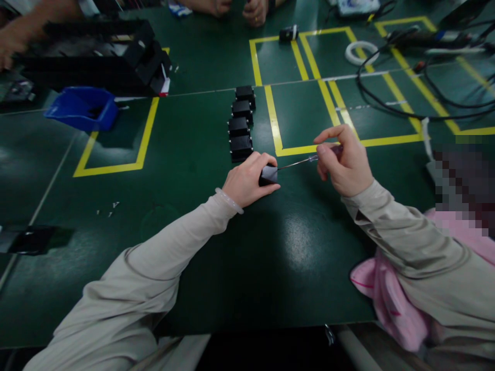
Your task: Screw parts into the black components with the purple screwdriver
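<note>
My left hand (251, 178) is closed around a small black block (269, 175), steadying it against the green table (216, 257). In my right hand (342, 159) is a screwdriver (297, 163) with a clear handle, pinched between thumb and fingers. Its thin metal shaft points left, and the tip meets the right side of the block or lies very close to it. Just beyond my left hand, several similar black blocks (240, 126) stand in a row leading away from me, with small shiny bits on their sides.
A blue bin (87, 108) and a long black tray (93, 62) lie at the left. Yellow tape (274, 121) marks rectangles on the table. At the right are a white tape roll (361, 53), black cables (386, 111) and pink cloth (398, 299). Other people's hands (255, 11) show at the far side.
</note>
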A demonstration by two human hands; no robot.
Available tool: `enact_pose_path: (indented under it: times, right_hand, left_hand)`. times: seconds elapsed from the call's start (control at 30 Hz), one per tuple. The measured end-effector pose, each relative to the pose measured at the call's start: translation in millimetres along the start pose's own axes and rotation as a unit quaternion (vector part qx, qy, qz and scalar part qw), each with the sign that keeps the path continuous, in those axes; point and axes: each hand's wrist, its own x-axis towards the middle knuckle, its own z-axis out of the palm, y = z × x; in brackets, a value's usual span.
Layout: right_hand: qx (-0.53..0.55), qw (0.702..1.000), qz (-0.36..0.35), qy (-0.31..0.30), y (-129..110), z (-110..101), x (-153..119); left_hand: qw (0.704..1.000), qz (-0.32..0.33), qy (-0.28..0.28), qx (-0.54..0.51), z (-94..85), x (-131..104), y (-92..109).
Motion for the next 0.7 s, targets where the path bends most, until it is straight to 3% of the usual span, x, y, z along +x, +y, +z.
enact_pose_path:
  times: [0.7]
  right_hand:
    - [-0.014,1.0,0.012,-0.003,-1.7,-0.9,-0.1]
  left_hand:
    - [1.0,0.003,0.004,-0.003,0.6,-0.1,-0.6]
